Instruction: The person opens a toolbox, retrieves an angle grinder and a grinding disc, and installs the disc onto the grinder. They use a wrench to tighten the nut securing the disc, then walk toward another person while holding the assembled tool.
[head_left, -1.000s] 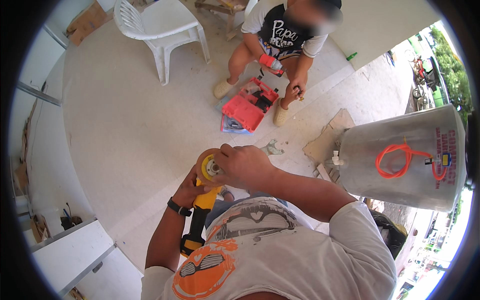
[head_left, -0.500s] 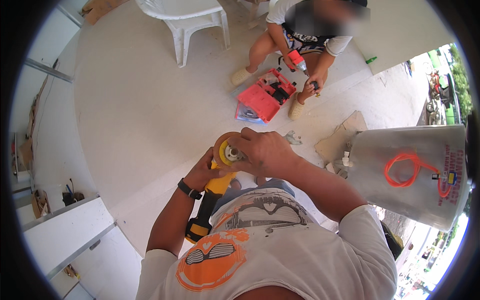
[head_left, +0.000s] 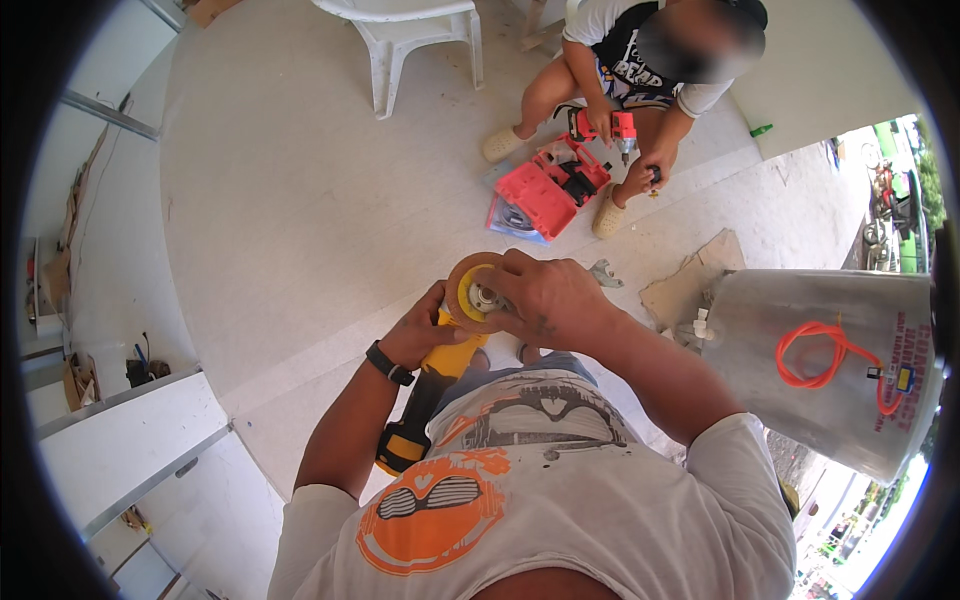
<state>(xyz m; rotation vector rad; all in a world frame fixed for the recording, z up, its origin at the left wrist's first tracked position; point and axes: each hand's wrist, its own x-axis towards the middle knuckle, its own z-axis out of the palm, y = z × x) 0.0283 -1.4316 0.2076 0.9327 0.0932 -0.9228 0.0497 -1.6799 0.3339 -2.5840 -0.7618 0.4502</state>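
Observation:
A yellow and black cordless angle grinder [head_left: 452, 358] is held upright close to my shirt, its battery end hanging low. My left hand [head_left: 418, 332] wraps round the grinder's head, with the thumb near the disc's edge. A round disc [head_left: 462, 278], brown at the rim and yellow inside, faces up on the grinder. My right hand [head_left: 553, 300] closes over the disc's right side, its fingertips at the metal nut [head_left: 485, 297] in the centre. Those fingers partly hide the nut and the disc's right half.
Ahead, a seated person holds a red drill [head_left: 622, 128] beside an open red tool case [head_left: 548, 190]. A white plastic chair [head_left: 400, 32] stands farther left. To my right are a metal tank [head_left: 740, 320] with a coiled orange hose [head_left: 800, 355] and some flat cardboard [head_left: 690, 275].
My view has shifted slightly, so the surroundings sit farther right. Both my hands stay on the grinder and disc. The other person's drill has turned, its tip now pointing more downward.

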